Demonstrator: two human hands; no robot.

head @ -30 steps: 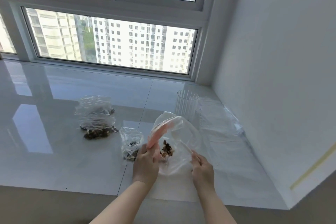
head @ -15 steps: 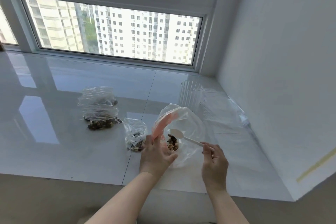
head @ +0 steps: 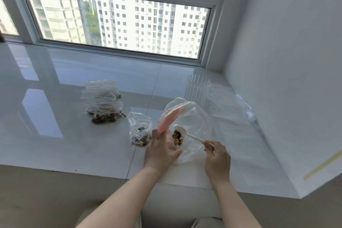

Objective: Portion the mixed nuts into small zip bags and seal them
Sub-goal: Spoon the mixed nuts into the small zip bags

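My left hand (head: 162, 151) grips the pink zip edge of a large clear bag (head: 192, 122) and holds its mouth open. My right hand (head: 216, 155) pinches the handle of a white plastic spoon (head: 192, 136). The spoon's bowl is inside the bag and carries a heap of mixed nuts (head: 177, 137). Just left of the big bag stands a small zip bag (head: 139, 131) with some nuts at its bottom. Farther left lie two more small bags of nuts (head: 104, 105), one stacked on the other.
A ribbed clear plastic cup (head: 197, 89) stands behind the big bag. Flat empty clear bags (head: 229, 109) lie to the right, against the white wall. The glossy white sill (head: 55, 116) runs along the window; its front edge is near my forearms.
The spoon went from tip-down deep in the bag to level, now lifted with nuts in its bowl. My right hand shifted right and back. The view has moved closer.
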